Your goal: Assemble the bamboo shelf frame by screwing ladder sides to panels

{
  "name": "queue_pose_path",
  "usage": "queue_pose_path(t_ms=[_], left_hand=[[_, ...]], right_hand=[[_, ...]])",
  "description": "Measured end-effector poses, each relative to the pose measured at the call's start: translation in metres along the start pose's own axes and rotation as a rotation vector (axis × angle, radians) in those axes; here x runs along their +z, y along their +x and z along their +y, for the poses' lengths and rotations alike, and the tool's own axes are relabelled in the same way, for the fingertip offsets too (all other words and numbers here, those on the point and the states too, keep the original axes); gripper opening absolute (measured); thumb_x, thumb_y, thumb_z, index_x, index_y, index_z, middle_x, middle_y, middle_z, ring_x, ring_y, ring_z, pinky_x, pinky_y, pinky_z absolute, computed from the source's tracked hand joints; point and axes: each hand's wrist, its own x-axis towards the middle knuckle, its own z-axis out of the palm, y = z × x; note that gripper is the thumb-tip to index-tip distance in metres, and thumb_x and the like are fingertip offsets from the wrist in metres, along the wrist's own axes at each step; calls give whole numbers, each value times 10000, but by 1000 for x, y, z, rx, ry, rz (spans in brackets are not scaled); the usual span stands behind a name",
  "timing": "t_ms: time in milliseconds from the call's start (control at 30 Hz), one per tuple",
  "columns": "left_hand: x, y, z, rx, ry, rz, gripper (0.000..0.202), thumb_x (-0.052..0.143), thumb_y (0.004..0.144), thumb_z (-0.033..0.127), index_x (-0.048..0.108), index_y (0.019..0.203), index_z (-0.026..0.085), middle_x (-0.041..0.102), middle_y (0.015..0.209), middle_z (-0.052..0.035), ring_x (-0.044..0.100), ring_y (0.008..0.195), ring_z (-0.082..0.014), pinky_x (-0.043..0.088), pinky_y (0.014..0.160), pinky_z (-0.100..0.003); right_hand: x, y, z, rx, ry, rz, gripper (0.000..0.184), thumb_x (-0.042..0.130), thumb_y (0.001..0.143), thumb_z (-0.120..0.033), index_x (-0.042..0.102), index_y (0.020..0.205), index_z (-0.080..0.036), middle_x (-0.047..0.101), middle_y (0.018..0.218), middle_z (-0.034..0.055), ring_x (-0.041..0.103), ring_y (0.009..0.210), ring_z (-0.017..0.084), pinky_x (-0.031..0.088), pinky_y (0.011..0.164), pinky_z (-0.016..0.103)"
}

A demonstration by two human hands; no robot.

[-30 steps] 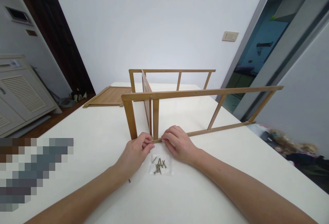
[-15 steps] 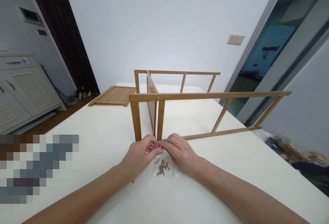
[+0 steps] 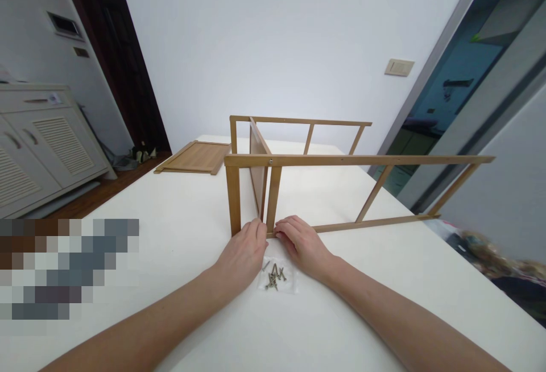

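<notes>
A light wooden frame (image 3: pixel 341 160) with ladder-like sides lies sideways on the white table (image 3: pixel 170 292). Between its two sides stands a wooden panel (image 3: pixel 261 147), near the left end. My left hand (image 3: pixel 245 252) is closed around the near side's lower rail, by the foot of that panel; its fingertips are partly hidden. Just right of it, my right hand (image 3: pixel 303 248) has its fingers curled onto the same rail beside the upright. Several screws (image 3: pixel 273 278) lie with a clear plastic bag (image 3: pixel 290 285) below and between my hands.
A second wooden panel (image 3: pixel 196 157) lies flat at the table's back left. The wall (image 3: pixel 273 48) rises behind the table. To the left is a white cabinet (image 3: pixel 55 139); cloth items (image 3: pixel 503 264) sit beyond the table's right edge.
My hands were close together with fingertips meeting above the screws; now they are slightly apart, against the lower rail. The left hand has turned over, its back now upward. The view has shifted slightly.
</notes>
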Motion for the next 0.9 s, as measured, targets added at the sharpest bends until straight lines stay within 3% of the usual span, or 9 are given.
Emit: queue_pose_path(t_ms=[200, 333, 567, 733, 900], left_hand=[[-3, 4, -1, 10, -102, 71, 183, 383, 920, 74, 463, 1034, 194, 537, 1300, -139, 598, 1069, -224, 520, 879, -397], [-9, 12, 0, 25, -81, -38, 192, 367, 901, 44, 451, 991, 192, 612, 1092, -104, 613, 968, -216, 529, 819, -362], [-17, 21, -7, 108, 95, -159, 229, 318, 879, 7, 429, 941, 198, 583, 891, -53, 619, 774, -219, 509, 602, -316], [-17, 19, -10, 146, 123, -158, 217, 342, 870, 4, 418, 921, 200, 579, 847, -38, 622, 713, -208, 493, 556, -292], [-19, 11, -1, 206, 152, -117, 217, 384, 841, -8, 415, 890, 201, 575, 819, -36, 614, 691, -206, 497, 555, -293]], right_hand=[[1, -2, 2, 2, -16, -49, 153, 444, 959, -98, 528, 1014, -215, 665, 986, 72, 606, 887, 192, 504, 790, 355], [2, -2, 3, 5, -21, -65, 150, 447, 962, -106, 529, 1031, -211, 668, 963, 68, 603, 872, 191, 494, 796, 351], [2, -1, 3, 1, -18, -94, 168, 429, 964, -103, 538, 1042, -205, 664, 969, 70, 591, 870, 192, 492, 792, 352], [1, -2, 3, 17, -25, -116, 144, 430, 969, -129, 540, 1028, -199, 662, 942, 68, 595, 870, 193, 497, 783, 343], [-3, -5, -2, -46, -54, -137, 127, 434, 942, -122, 538, 927, -193, 628, 832, 59, 555, 748, 181, 477, 710, 319]])
